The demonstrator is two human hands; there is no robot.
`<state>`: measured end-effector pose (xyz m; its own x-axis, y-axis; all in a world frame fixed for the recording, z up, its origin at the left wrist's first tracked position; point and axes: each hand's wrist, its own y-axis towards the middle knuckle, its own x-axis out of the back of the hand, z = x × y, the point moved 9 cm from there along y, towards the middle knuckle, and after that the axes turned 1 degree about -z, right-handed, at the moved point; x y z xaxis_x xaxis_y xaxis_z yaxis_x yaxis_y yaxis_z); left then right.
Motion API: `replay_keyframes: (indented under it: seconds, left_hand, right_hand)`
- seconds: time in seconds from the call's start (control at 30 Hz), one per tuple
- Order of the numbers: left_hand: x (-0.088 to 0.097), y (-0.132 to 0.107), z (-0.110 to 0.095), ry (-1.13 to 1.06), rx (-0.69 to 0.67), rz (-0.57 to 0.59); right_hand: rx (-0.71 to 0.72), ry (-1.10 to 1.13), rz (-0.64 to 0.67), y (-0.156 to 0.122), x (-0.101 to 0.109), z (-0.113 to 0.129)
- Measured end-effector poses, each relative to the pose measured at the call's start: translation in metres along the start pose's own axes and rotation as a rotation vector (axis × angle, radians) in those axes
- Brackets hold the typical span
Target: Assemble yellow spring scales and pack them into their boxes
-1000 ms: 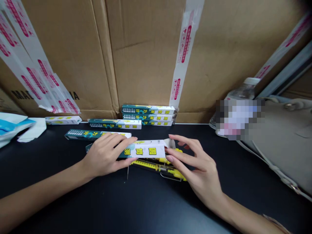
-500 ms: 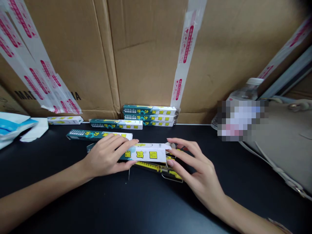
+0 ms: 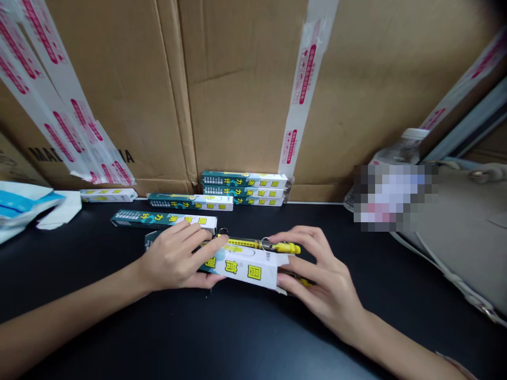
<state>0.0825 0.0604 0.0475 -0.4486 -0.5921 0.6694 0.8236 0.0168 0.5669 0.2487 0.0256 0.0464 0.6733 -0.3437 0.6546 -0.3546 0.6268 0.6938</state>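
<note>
My left hand (image 3: 174, 258) grips the left part of a long white and teal box (image 3: 243, 266) with yellow characters, fingers wrapped over its top. My right hand (image 3: 317, 279) holds the box's right end, fingers curled around it and its open flap. A yellow tube-shaped tool (image 3: 257, 245) with a metal ring lies on the black table (image 3: 237, 338) just behind the box. Another yellow piece shows under my right fingers.
Several matching boxes lie behind: one flat (image 3: 164, 219), one further back (image 3: 190, 201), a stack (image 3: 243, 187) against the cardboard cartons (image 3: 237, 89), one at left (image 3: 109, 195). White and blue packets (image 3: 24, 208) sit far left; a bottle (image 3: 400, 153) and beige bag (image 3: 463, 232) at right.
The box has been pulled toward me and tilted, right end lower. A yellow tool, earlier in front of the box, now shows behind it. My right hand has closed on the box's end.
</note>
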Motion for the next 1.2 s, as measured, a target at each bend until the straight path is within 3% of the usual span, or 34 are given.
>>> replay_keyframes:
  seconds: [0.13, 0.3, 0.4, 0.5, 0.67, 0.8, 0.93, 1.2]
  left_hand:
    - [-0.002, -0.002, 0.008, -0.021, 0.078, 0.019]
    - [-0.007, -0.010, 0.023, -0.020, 0.198, 0.040]
    - [-0.011, -0.011, 0.025, 0.009, 0.218, 0.071]
    - [-0.011, -0.009, 0.023, 0.031, 0.203, 0.079]
    - [-0.008, -0.005, 0.019, 0.036, 0.164, 0.070]
    - [-0.006, -0.004, 0.020, 0.085, 0.191, 0.079]
    - [-0.007, -0.008, 0.033, 0.152, 0.344, 0.071]
    - [-0.013, -0.026, 0.055, 0.169, 0.607, 0.077]
  right_hand:
    - [-0.032, 0.048, -0.101, 0.002, 0.012, -0.002]
    - [-0.325, 0.308, -0.173, -0.003, 0.023, -0.043]
    - [-0.479, 0.576, -0.190, -0.009, 0.019, -0.068]
    - [-0.548, 0.695, -0.116, -0.009, 0.009, -0.074]
    - [-0.574, 0.487, 0.069, -0.008, -0.003, -0.063]
    - [-0.566, 0.306, 0.108, -0.008, 0.000, -0.059]
    - [-0.552, 0.234, 0.054, -0.009, 0.016, -0.064]
    - [-0.482, 0.007, -0.075, -0.004, 0.067, -0.086]
